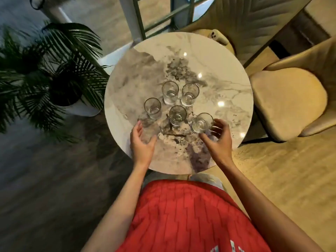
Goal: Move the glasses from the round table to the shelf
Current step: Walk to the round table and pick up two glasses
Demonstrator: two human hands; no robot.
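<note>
Several clear drinking glasses stand upright on the round marble table (227, 66). Two stand at the back (170, 91) (190, 94), one at the left (152, 108), one in the middle (177, 115) and one at the right (201, 122). My right hand (217, 140) is spread around the near right side of the right glass, fingers apart, and its grip is not closed. My left hand (142, 142) hovers open over the table's near left part, just short of the left glass. No shelf is in view.
A potted palm (60, 82) stands on the dark floor left of the table. Beige upholstered chairs (287, 104) sit to the right and behind. A metal-framed glass partition (140, 17) rises behind the table. My red shirt fills the bottom.
</note>
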